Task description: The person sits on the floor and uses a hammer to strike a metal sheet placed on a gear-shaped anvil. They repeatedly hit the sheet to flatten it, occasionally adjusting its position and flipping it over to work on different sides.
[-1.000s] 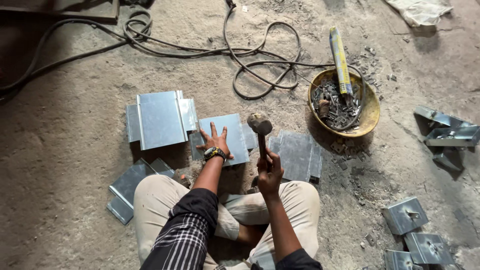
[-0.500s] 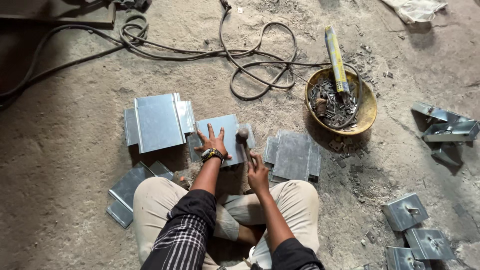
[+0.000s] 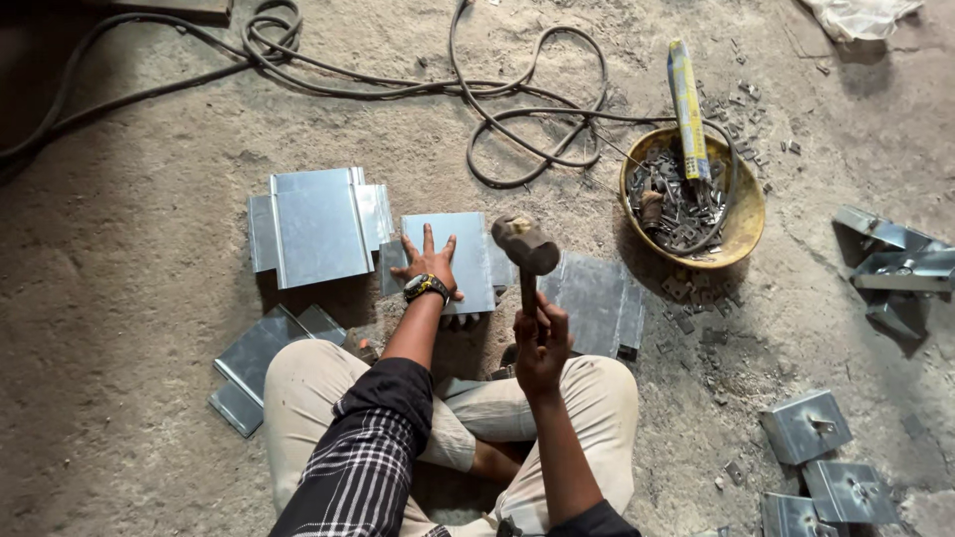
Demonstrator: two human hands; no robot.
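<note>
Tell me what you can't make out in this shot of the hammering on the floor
Head view only:
- Sheet metal piece: the part under the left hand is covered.
- Hammer handle: mostly hidden inside the right hand.
- Contents of the yellow bowl: too small and tangled to identify.
- Black cable: both ends run off the top edge.

Two hands, left (image 3: 428,261) and right (image 3: 540,343), one hammer (image 3: 525,246), one wristwatch (image 3: 425,287), one yellow bowl (image 3: 741,214) of metal scraps, three small bracket plates (image 3: 806,426) lower right, cable count indeterminate.
</note>
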